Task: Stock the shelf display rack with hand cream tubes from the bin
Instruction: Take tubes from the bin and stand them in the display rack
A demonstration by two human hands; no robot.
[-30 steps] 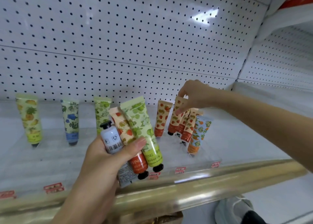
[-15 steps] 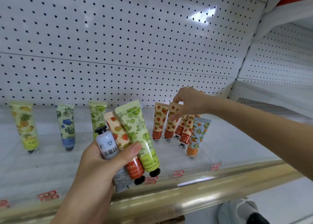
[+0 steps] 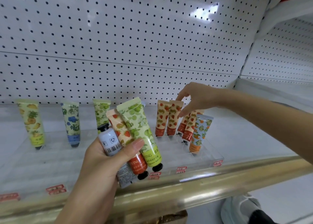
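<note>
My left hand [image 3: 98, 169] grips a bundle of tubes: a grey-white tube [image 3: 110, 141], a strawberry tube [image 3: 123, 132] and a green apple tube [image 3: 138, 127]. My right hand [image 3: 198, 98] reaches over the clear display rack [image 3: 208, 156]. Its index finger and thumb pinch the top right edge of a strawberry tube [image 3: 173, 117], which stands upright in the rack beside another strawberry tube [image 3: 161, 117]. To their right stand more strawberry tubes [image 3: 189, 127] and an orange-print tube [image 3: 200, 132]. The bin is out of view.
A pineapple tube [image 3: 32, 122], a blue-flower tube [image 3: 71, 122] and a green tube [image 3: 100, 112] stand further left on the shelf. A gold rail [image 3: 220, 174] runs along the shelf's front edge. White pegboard [image 3: 135, 46] backs the shelf. A shoe [image 3: 240, 208] shows below.
My right hand has set the strawberry tube upright beside the first one and shifted from a closed grip on its top to a looser fingertip pinch. The left hand's bundle stays put.
</note>
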